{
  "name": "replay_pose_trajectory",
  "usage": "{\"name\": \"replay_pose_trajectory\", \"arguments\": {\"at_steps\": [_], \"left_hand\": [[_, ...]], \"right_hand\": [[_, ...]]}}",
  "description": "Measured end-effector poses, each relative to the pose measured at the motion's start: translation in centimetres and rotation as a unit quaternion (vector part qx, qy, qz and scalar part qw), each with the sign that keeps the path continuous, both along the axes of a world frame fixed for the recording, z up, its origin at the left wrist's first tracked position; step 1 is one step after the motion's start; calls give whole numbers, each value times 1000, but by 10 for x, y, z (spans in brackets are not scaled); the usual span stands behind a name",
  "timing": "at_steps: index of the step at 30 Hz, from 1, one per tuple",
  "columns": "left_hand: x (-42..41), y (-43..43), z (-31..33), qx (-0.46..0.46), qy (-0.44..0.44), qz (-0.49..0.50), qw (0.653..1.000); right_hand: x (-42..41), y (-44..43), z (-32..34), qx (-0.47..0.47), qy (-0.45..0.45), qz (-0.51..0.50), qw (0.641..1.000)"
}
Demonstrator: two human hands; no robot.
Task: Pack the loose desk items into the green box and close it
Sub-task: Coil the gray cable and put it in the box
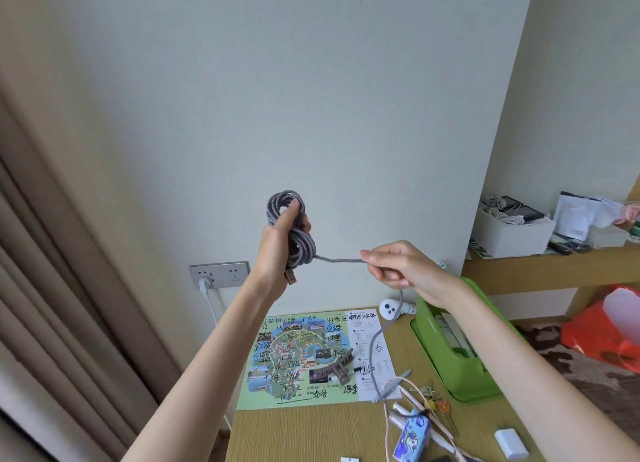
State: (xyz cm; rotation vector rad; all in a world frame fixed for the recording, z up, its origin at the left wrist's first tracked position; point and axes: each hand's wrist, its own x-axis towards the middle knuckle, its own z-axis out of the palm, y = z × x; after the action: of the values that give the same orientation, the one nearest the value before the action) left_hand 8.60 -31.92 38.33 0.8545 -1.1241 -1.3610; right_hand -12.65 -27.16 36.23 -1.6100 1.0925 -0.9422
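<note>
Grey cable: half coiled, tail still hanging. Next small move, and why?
Probably another wrap: the right hand carries its pinched strand over the coil in the left hand. The grey cable has a loose tail that hangs to the desk, so it seems not ready for the green box.

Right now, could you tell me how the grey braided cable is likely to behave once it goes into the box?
The grey braided cable looks floppy: its free tail sags to the desk. The coil in the left hand may spring loose if released. It probably weighs little.
</note>
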Motion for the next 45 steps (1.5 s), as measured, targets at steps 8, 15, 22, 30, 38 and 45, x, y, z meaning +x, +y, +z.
{"name": "replay_pose_trajectory", "arguments": {"at_steps": [8,15,22,30,38,45], "left_hand": [[14,-3,-15,-11,-120,-8,993],[-9,15,-15,-45,-333,-149,930],[-26,25,-18,-71,-294,-283,910],[-24,21,-14,-93,-209,-163,960],[-26,22,-11,-99,-181,-70,976],[-28,20,-13,-60,-153,-14,986]], "right_hand": [[-22,-2,24,-42,-18,-24,999],[3,-5,41,-124,59,-34,990],[14,-8,40,-145,41,-48,987],[9,-9,13,-90,-10,-74,993],[27,-14,-3,-18,-53,-26,998],[35,-9,-10,28,-35,23,999]]}}
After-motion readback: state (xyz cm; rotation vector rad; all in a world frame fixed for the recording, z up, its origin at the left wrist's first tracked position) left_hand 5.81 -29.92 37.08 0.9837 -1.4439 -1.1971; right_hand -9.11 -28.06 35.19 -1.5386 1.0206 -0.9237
